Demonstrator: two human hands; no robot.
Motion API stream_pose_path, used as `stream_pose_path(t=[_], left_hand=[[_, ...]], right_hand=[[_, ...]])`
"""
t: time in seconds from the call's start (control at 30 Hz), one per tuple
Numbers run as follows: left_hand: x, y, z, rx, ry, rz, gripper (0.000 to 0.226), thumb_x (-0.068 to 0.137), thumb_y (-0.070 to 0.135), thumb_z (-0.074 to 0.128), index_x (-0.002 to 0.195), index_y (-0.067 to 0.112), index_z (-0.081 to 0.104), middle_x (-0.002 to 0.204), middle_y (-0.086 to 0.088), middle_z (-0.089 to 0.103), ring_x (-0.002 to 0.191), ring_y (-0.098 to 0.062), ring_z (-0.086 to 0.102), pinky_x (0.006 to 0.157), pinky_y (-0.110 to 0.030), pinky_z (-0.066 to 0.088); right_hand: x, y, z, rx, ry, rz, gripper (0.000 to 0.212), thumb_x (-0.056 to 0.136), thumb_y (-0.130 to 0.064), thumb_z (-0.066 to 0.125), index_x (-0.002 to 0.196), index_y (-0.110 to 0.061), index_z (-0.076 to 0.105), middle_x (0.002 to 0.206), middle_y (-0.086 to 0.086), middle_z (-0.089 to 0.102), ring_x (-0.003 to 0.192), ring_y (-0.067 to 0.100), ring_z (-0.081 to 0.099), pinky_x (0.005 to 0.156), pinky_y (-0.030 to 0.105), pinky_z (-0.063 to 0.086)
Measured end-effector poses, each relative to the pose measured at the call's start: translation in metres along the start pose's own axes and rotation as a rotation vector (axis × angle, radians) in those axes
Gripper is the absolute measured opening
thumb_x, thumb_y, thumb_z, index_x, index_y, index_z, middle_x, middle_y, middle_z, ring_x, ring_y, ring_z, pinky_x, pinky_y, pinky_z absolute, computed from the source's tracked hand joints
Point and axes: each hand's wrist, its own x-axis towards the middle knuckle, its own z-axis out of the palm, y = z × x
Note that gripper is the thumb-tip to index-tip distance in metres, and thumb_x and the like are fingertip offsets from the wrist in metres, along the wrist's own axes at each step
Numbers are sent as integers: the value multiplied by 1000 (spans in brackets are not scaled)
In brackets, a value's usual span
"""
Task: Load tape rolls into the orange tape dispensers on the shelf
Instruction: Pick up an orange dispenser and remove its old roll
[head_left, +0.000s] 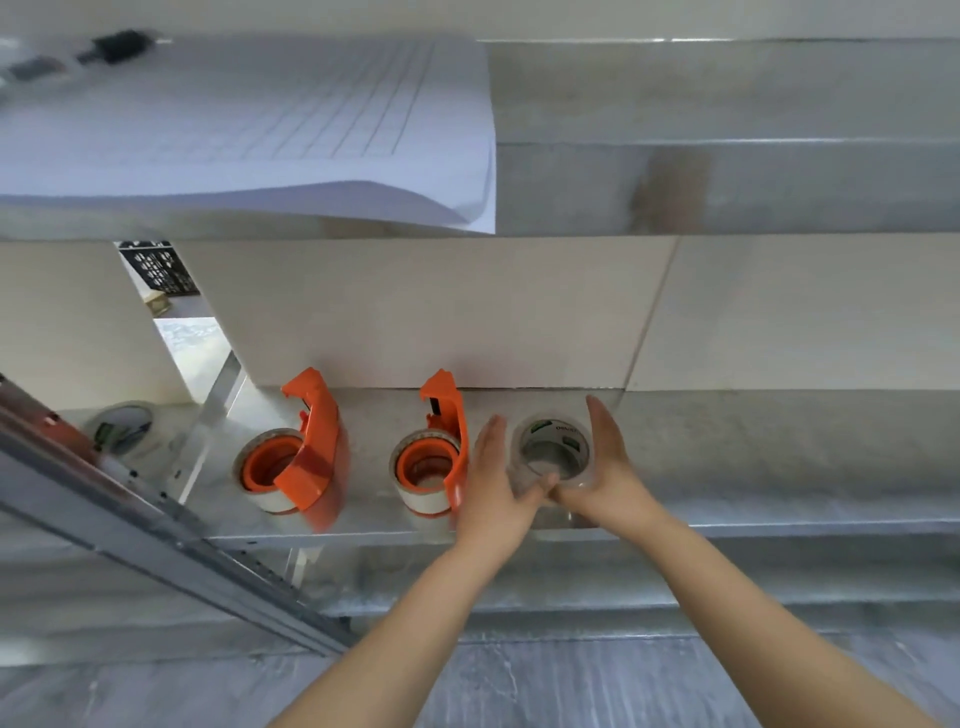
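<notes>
Two orange tape dispensers stand on the metal shelf (753, 467), each with a tape roll on its orange hub: the left dispenser (306, 457) and the right dispenser (441, 447). To their right lies a clear tape roll (553, 447) flat on the shelf. My left hand (493, 483) and my right hand (608, 467) cup this roll from both sides, thumbs meeting at its near edge, fingers straight. Whether the roll is lifted off the shelf I cannot tell.
Another clear tape roll (122, 428) lies at the far left of the shelf behind a slanted metal upright (156, 545). A stack of gridded paper sheets (260, 130) overhangs the upper shelf. Pale wall panels back the shelf.
</notes>
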Motion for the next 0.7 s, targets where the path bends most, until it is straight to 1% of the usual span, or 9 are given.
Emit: stream_pose_path(t=[0.1, 0.17, 0.2, 0.23, 0.3, 0.37, 0.43, 0.53, 0.7], left_hand=[[-16, -10, -37, -13, 215, 156, 67, 78, 36, 69, 137, 21, 40, 143, 3, 43, 130, -5, 37, 106, -18, 29], [-26, -29, -61, 27, 350, 116, 68, 74, 30, 73, 134, 16, 43, 137, 4, 45, 125, -1, 38, 103, -9, 27], [-30, -39, -70, 41, 364, 54, 72, 74, 26, 75, 136, 15, 40, 138, 3, 43, 127, -3, 35, 106, -11, 25], [-33, -46, -77, 22, 333, -27, 77, 74, 22, 76, 139, 15, 36, 142, 1, 40, 131, -7, 34, 110, -19, 26], [-38, -57, -85, -61, 238, -164, 85, 74, 19, 76, 144, 16, 27, 149, -2, 34, 137, -16, 32, 112, -33, 29], [-37, -63, -84, -97, 175, -223, 93, 73, 21, 77, 146, 15, 20, 153, -4, 28, 139, -19, 29, 109, -27, 26], [-33, -63, -82, -137, 108, -263, 97, 71, 22, 79, 146, 11, 19, 152, -6, 29, 140, -22, 30, 111, -29, 25], [-22, -63, -80, -70, 50, -240, 69, 65, 18, 81, 123, 14, 44, 124, -6, 57, 120, -26, 53, 102, -39, 43], [-13, -58, -73, -64, 23, -253, 48, 69, 17, 75, 112, 16, 53, 113, -3, 65, 108, -22, 61, 95, -42, 49]], right_hand=[[4, -26, 11, -26, 21, -166, 111, 64, -42, 79, 147, -29, 6, 157, -1, 11, 144, 18, 18, 116, 39, 26], [5, -41, 27, -46, -45, -250, 104, 66, -39, 79, 146, -28, 14, 157, 0, 12, 145, 14, 12, 116, 31, 19], [4, -46, 37, -72, -86, -281, 99, 68, -39, 77, 146, -29, 16, 157, -2, 12, 144, 7, 5, 113, 25, 15], [3, -49, 46, -96, -129, -295, 94, 71, -38, 74, 145, -33, 16, 157, -3, 12, 141, 1, 1, 109, 21, 12], [2, -51, 65, -133, -217, -270, 88, 74, -36, 70, 144, -38, 16, 157, -1, 12, 143, 8, 4, 104, 22, 12], [1, -51, 80, -175, -248, -223, 80, 75, -38, 69, 142, -34, 25, 153, 4, 22, 140, 20, 24, 104, 25, 23], [-1, -51, 89, -202, -223, -208, 68, 77, -37, 66, 137, -27, 35, 146, 4, 32, 128, 20, 41, 97, 22, 32], [-2, -50, 96, -235, -164, -219, 47, 81, -34, 62, 123, -24, 45, 137, 1, 41, 111, 18, 52, 86, 25, 43], [-4, -48, 95, -186, -103, -212, 30, 81, -34, 62, 106, -21, 50, 118, 0, 51, 90, 13, 51, 72, 24, 39]])
